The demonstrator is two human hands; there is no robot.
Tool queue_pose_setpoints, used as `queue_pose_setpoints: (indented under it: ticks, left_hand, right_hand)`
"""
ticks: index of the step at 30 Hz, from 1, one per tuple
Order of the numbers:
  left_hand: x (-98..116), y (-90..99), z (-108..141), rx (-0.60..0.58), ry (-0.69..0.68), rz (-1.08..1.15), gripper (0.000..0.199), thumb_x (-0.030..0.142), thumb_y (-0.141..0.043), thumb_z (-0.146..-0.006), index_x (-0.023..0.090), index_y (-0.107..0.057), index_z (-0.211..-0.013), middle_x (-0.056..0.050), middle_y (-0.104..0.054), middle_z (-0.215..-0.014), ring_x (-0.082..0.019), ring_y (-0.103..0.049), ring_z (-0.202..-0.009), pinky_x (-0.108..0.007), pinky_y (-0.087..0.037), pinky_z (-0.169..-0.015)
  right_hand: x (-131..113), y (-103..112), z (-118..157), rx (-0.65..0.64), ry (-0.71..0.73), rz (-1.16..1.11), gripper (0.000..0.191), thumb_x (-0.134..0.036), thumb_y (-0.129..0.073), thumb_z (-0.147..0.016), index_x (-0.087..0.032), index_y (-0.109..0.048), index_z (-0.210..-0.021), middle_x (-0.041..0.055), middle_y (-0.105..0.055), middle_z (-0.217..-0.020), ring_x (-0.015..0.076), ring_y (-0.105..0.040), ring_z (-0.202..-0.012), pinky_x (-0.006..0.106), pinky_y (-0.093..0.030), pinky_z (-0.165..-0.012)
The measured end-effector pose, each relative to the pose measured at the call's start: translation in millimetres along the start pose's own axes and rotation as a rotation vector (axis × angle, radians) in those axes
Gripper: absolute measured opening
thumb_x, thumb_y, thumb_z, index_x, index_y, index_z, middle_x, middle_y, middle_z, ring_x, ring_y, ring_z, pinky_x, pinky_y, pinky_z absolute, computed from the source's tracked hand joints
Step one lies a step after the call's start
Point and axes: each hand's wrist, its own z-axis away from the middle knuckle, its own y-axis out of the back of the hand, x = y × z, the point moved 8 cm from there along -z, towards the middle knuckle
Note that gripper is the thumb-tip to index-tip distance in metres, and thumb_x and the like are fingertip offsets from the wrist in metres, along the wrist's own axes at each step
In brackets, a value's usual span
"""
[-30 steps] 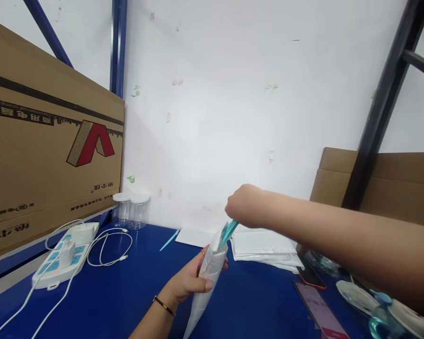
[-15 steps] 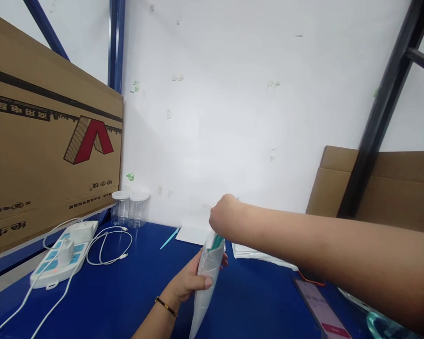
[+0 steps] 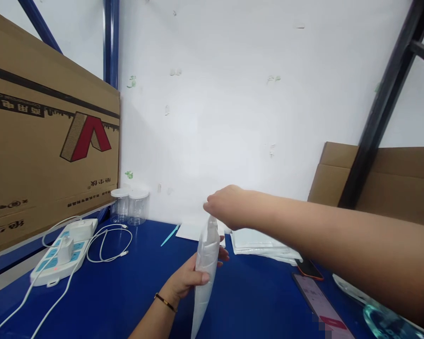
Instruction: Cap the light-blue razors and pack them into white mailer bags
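The left hand [image 3: 190,278] has its grip closed around a white sleeve [image 3: 205,294], which stands almost upright over the middle of the blue tabletop [image 3: 134,296]. The right hand [image 3: 226,206] is at the sleeve's top end; if its grip is open or closed, I cannot tell. Farther right lies a white stack [image 3: 261,246].

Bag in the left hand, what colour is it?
The bag is white, in the head view.

Crinkled, satiny plastic-looking bag [image 3: 205,268], smooth matt table [image 3: 261,301], clear glossy plastic jars [image 3: 138,209] at back edge, smooth plastic power strip [image 3: 45,274] by left edge, matt cardboard box [image 3: 28,160] beyond, glossy phone [image 3: 318,296].
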Motion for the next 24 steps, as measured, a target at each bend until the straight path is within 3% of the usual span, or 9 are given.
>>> queue_pose_setpoints:
  ticks: [2, 3, 5, 7, 10, 13, 16, 19, 24]
  left_hand:
    - [-0.5, -3.1, 0.8, -0.034, 0.028, 0.059, 0.081, 0.039, -0.072, -0.062, 0.019, -0.041, -0.134, -0.013, -0.047, -0.132, -0.034, -0.037, -0.125, -0.048, -0.021, -0.106]
    - [-1.4, -3.0, 1.4, -0.043, 0.041, 0.087, 0.080, 0.040, -0.072, -0.062, 0.018, -0.043, -0.133, -0.013, -0.044, -0.135, -0.034, -0.034, -0.127, -0.047, -0.021, -0.106]
    - [-5.2, 4.2, 3.1, -0.004, 0.072, 0.114, 0.076, 0.042, -0.071, -0.064, 0.017, -0.045, -0.131, -0.014, -0.043, -0.137, -0.035, -0.036, -0.126, -0.046, -0.026, -0.105]
    - [-11.9, 23.1, 6.4, 0.144, 0.120, 0.067, 0.067, 0.045, -0.067, -0.069, 0.017, -0.048, -0.128, -0.014, -0.052, -0.129, -0.033, -0.047, -0.117, -0.044, -0.035, -0.098]
    - [-16.5, 51.8, 14.3, 0.363, 0.180, -0.093, 0.055, 0.042, -0.064, -0.077, 0.018, -0.050, -0.124, -0.010, -0.064, -0.110, -0.027, -0.059, -0.098, -0.037, -0.043, -0.085]
    - [-14.2, 60.0, 16.1, 0.398, 0.185, -0.159, 0.052, 0.036, -0.065, -0.078, 0.020, -0.048, -0.125, -0.007, -0.065, -0.107, -0.021, -0.060, -0.091, -0.032, -0.044, -0.082]
    - [-15.4, 57.2, 14.1, 0.378, 0.192, -0.091, 0.049, 0.036, -0.063, -0.080, 0.022, -0.049, -0.125, -0.006, -0.064, -0.106, -0.019, -0.061, -0.087, -0.030, -0.045, -0.079]
    - [-24.4, 44.0, 11.3, 0.301, 0.244, 0.061, 0.045, 0.032, -0.065, -0.078, 0.021, -0.053, -0.121, -0.005, -0.066, -0.098, -0.016, -0.061, -0.082, -0.027, -0.046, -0.076]
    - [-49.4, -2.1, 11.4, 0.042, 0.446, 0.250, 0.032, 0.026, -0.062, -0.078, 0.015, -0.061, -0.109, -0.001, -0.061, -0.066, -0.011, -0.058, -0.050, -0.021, -0.045, -0.049]
  right_hand:
    - [-7.5, -1.7, 13.3, -0.159, 0.086, -0.007, 0.064, -0.018, -0.085, -0.039, -0.025, -0.065, -0.100, 0.0018, -0.066, -0.087, 0.0206, -0.062, -0.077, 0.027, -0.044, -0.062]
    - [-9.3, -1.9, 19.6, -0.177, 0.113, -0.047, 0.069, -0.021, -0.083, -0.045, -0.026, -0.061, -0.109, 0.0022, -0.065, -0.094, 0.0206, -0.062, -0.081, 0.026, -0.045, -0.063]
    - [-7.2, -4.9, 30.6, -0.140, 0.122, -0.145, 0.057, -0.024, -0.074, -0.064, -0.027, -0.056, -0.118, 0.0028, -0.065, -0.103, 0.0194, -0.061, -0.088, 0.026, -0.046, -0.069]
    - [0.3, -13.9, 40.9, -0.074, 0.091, -0.206, 0.041, -0.022, -0.060, -0.079, -0.025, -0.055, -0.119, 0.0041, -0.065, -0.106, 0.0182, -0.060, -0.091, 0.028, -0.047, -0.075]
    - [10.4, -28.7, 57.3, 0.021, 0.054, -0.251, 0.041, -0.016, -0.049, -0.085, -0.024, -0.051, -0.125, 0.0063, -0.062, -0.112, 0.0183, -0.059, -0.096, 0.031, -0.047, -0.081]
    - [13.3, -35.4, 72.6, 0.091, 0.067, -0.312, 0.049, -0.012, -0.050, -0.082, -0.025, -0.046, -0.129, 0.0077, -0.057, -0.120, 0.0189, -0.056, -0.102, 0.032, -0.047, -0.085]
    - [14.8, -36.8, 84.3, 0.119, 0.085, -0.403, 0.061, -0.008, -0.055, -0.075, -0.025, -0.043, -0.132, 0.0094, -0.051, -0.126, 0.0200, -0.052, -0.108, 0.031, -0.047, -0.086]
    - [18.8, -35.5, 92.8, 0.134, 0.070, -0.494, 0.057, -0.006, -0.054, -0.074, -0.025, -0.048, -0.128, 0.0086, -0.053, -0.122, 0.0186, -0.054, -0.103, 0.031, -0.047, -0.085]
    - [10.9, -33.2, 109.2, 0.174, 0.081, -0.650, 0.036, -0.018, -0.062, -0.077, -0.026, -0.062, -0.112, 0.0061, -0.057, -0.118, 0.0203, -0.052, -0.109, 0.033, -0.042, -0.093]
